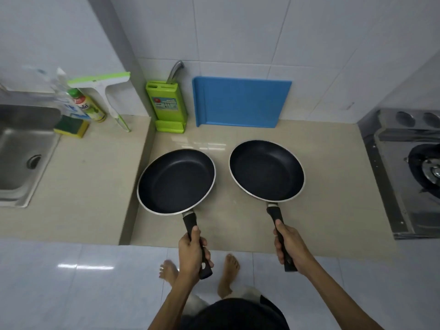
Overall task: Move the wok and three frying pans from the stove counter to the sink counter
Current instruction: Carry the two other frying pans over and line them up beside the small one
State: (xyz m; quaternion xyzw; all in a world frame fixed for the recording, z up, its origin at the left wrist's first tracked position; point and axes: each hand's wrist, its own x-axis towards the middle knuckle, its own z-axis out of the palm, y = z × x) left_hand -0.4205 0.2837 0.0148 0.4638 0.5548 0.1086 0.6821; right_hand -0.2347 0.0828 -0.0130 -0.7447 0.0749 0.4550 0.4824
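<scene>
Left hand point(190, 252) and right hand point(289, 246) each gripped a pan's handle, left pan point(176, 182) and right pan point(266, 170), over the beige counter point(328, 210) between sink point(21, 148) and stove point(409, 172).

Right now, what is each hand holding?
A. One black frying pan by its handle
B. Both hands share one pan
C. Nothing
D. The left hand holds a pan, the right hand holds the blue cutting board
A: the left hand grips the handle of one black non-stick frying pan, and the right hand grips the handle of the other black frying pan.

The light was soft and even. The floor point(85, 266) shone with white glare. Edges looked bent, maybe a little blurry.
</scene>
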